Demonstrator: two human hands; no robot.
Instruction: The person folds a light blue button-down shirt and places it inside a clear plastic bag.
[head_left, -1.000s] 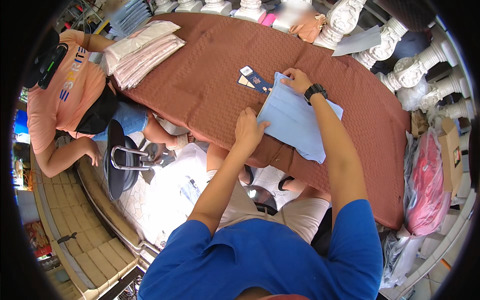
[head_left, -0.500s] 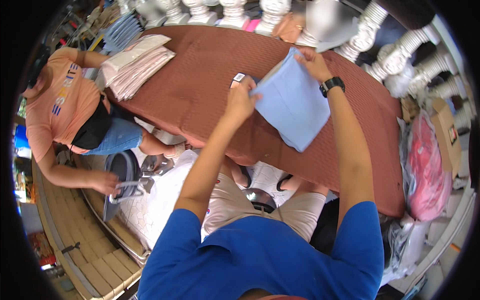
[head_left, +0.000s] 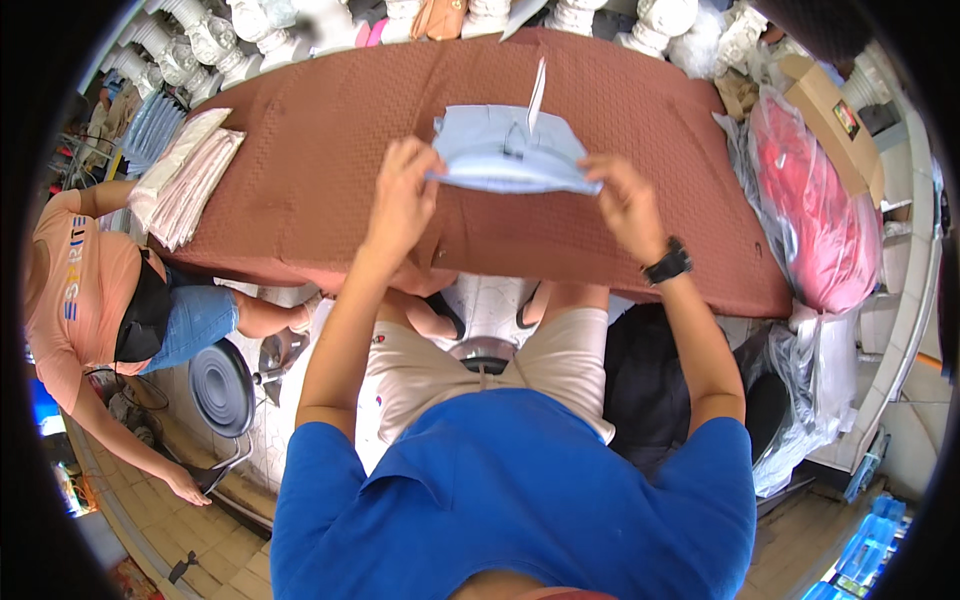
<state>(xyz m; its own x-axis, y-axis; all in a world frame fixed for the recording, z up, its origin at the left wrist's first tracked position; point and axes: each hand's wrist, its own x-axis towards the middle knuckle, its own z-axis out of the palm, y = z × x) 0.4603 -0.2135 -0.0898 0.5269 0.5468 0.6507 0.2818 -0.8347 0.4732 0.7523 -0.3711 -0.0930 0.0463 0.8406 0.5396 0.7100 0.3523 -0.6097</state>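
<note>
A light blue folded garment (head_left: pixel 500 150), perhaps a shirt, is stretched between my hands over the brown-covered table (head_left: pixel 330 150). My left hand (head_left: pixel 405 190) pinches its near left corner. The near right corner is between the fingers of my right hand (head_left: pixel 622 190), on whose wrist sits a black watch (head_left: pixel 667 261). The near edge is raised and slightly blurred. A thin white tag (head_left: pixel 537 95) stands up from the garment, and a dark cord-like detail shows on its middle.
A stack of pale pink folded garments (head_left: pixel 190 180) lies at the table's left end, beside a seated person (head_left: pixel 95 270). White ornate columns (head_left: pixel 210 40) line the far edge. To the right are a plastic-wrapped red bundle (head_left: pixel 810 210) and a cardboard box (head_left: pixel 830 130). A round dark stool (head_left: pixel 222 388) stands left.
The garment has swung from an upright, tilted hold to a lower one, near edge toward me. My hands have moved apart to its two corners. My view has turned; the other person's hand has left the stool.
</note>
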